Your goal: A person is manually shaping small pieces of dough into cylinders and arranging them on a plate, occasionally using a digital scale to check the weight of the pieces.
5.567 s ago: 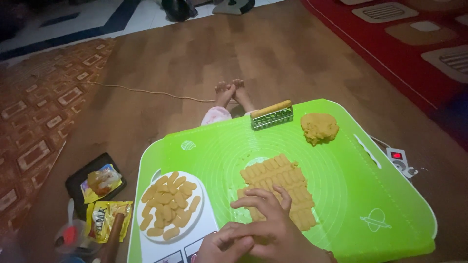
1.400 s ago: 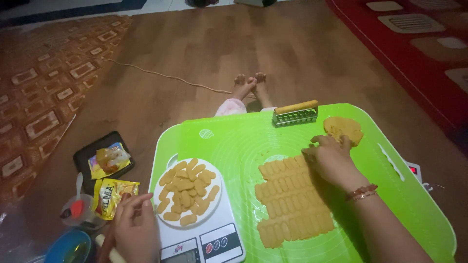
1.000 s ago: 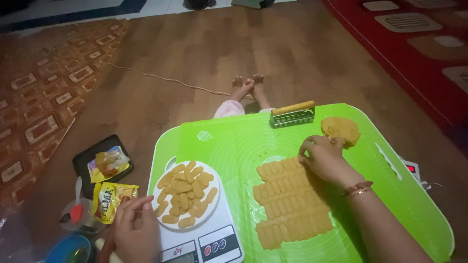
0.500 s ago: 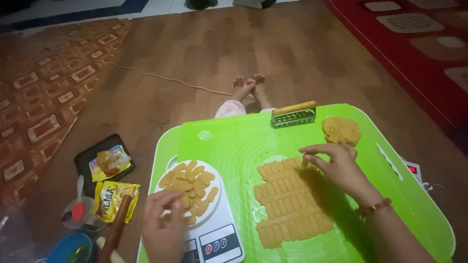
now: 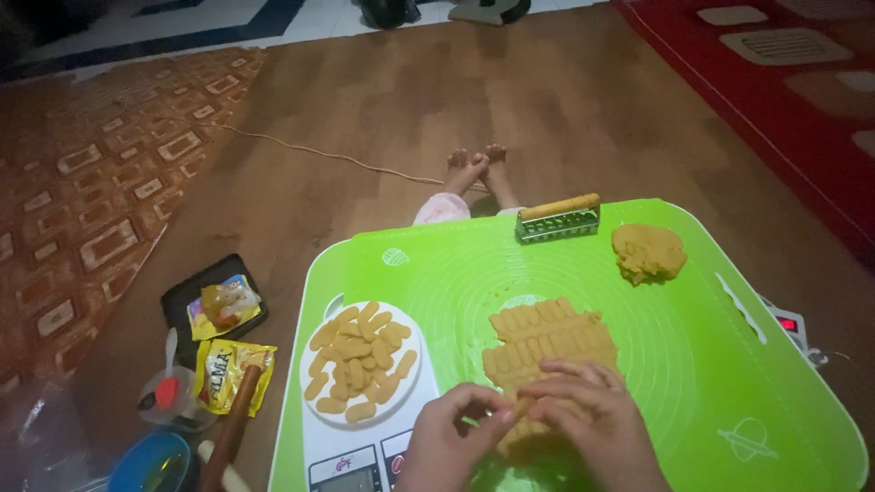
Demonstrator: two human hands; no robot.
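A: Report the change against the earlier views.

B: A moment ago the right hand point(image 5: 597, 419) was at the far edge of the scored dough sheet point(image 5: 547, 342), and the left hand point(image 5: 451, 437) was over by the plate of shaped pieces point(image 5: 360, 360) on the kitchen scale point(image 5: 365, 456). Both hands have now come together at the near edge of the sheet, on the green silicone mat point(image 5: 729, 364).

A: Meaning for the work in hand?

B: Judged from position only: a strip is being separated from the near row of the sheet. The plate already carries a heap of finished finger-shaped pieces.

A: State of the right hand.

B: Fingers curled, palm down, resting on the near edge of the sheet. Its fingertips meet those of the left hand. Whether it pinches a piece cannot be determined; the contact point is hidden.

A: State of the left hand.

B: Partly closed, thumb and forefinger drawn together at the same spot, apparently pinching a small piece of dough. The piece itself is barely visible.

A: Location of other items.

B: The lump of unrolled dough point(image 5: 647, 253) sits at the far right of the mat, well apart from the sheet. The ridged cutter with wooden handle point(image 5: 559, 219) lies at the far edge. A yellow packet point(image 5: 223, 374) lies on the floor left of the mat.
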